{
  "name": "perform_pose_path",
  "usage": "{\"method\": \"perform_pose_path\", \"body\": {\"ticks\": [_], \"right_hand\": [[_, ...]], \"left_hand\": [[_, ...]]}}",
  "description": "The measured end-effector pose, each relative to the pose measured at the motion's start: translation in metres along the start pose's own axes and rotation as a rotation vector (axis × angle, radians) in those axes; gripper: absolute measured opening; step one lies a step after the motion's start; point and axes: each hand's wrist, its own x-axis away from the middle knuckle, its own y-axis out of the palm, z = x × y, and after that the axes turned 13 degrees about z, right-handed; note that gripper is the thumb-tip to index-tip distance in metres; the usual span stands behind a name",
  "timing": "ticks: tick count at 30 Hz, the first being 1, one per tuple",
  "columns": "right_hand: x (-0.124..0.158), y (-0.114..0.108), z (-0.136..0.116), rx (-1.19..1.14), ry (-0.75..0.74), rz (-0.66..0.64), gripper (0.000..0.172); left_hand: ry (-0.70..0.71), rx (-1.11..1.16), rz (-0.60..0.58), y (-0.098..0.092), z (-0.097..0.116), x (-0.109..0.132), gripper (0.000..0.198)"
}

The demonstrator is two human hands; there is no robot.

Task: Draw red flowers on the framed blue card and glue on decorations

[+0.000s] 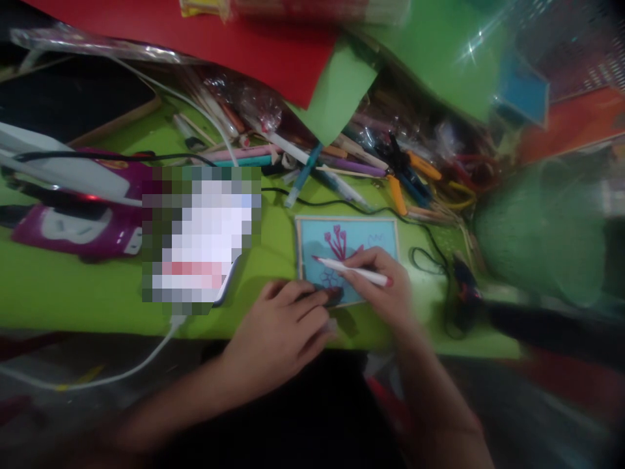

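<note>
One red-tipped white marker [367, 274], pinched in my right hand [388, 283] over one blue card [360, 233]. Left hand [288, 322] at the card's lower edge; its grip I cannot tell.

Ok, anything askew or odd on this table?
The phone-like device left of the blue card shows only as coarse blocks, hiding its details. Behind the card, pens lie jumbled at mixed angles. I see no spill.

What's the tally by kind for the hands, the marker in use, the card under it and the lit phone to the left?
Bare hands: 2 (left hand, right hand)
White marker with red end, in the right hand: 1
Light-blue card with wooden border: 1
Phone with lit screen: 1
Total: 5
</note>
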Motion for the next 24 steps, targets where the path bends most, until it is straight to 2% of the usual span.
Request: {"method": "perform_pose_path", "body": {"ticks": [18,24], "right_hand": [[0.0021,-0.0001,-0.0014,0.001,0.038,0.052,0.007],[0.0013,-0.0006,-0.0062,-0.023,0.076,0.077,0.005]], "left_hand": [[0.001,0.004,-0.012,-0.0004,-0.0011,-0.0001,0.021],[-0.019,0.007,-0.004,-0.0005,-0.0003,-0.0004,0.016]]}}
